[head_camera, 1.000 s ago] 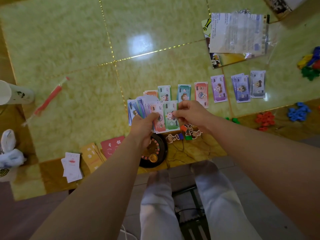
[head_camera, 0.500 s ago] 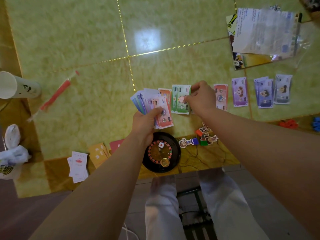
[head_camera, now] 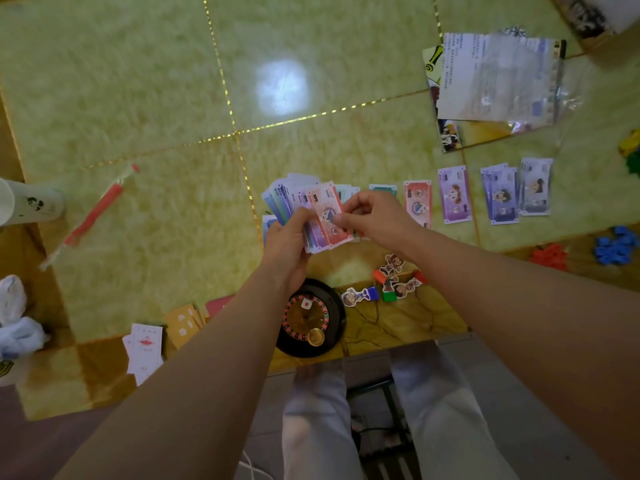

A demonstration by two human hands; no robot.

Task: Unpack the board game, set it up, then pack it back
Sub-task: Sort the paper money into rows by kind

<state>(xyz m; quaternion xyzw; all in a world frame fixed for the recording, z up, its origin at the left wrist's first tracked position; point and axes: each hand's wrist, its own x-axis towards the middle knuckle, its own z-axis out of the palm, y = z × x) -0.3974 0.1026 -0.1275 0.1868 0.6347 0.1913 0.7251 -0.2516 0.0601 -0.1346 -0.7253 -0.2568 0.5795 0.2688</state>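
Note:
My left hand (head_camera: 289, 242) grips a fanned stack of play-money bills (head_camera: 304, 206) above the table. My right hand (head_camera: 372, 218) pinches the right edge of the top red bill (head_camera: 329, 216) of that fan. A row of sorted bills lies on the table behind: a red bill (head_camera: 417, 199), a purple bill (head_camera: 454, 195), a blue pile (head_camera: 500, 194) and a grey bill (head_camera: 535, 187). Green bills behind my right hand are mostly hidden. A black roulette wheel (head_camera: 310, 318) sits under my left wrist.
Cardboard character pawns (head_camera: 389, 278) lie near the front edge. Card stacks in white (head_camera: 143, 346) and orange (head_camera: 183, 320) sit front left. A cup (head_camera: 27, 202) and red stick (head_camera: 93, 213) are at the left; a rules sheet in plastic (head_camera: 495, 77) and coloured plastic pieces (head_camera: 616, 245) at the right.
My right hand laid a green bill in the row, then came back to the fan and now pinches the red top bill. The camera view shifted slightly.

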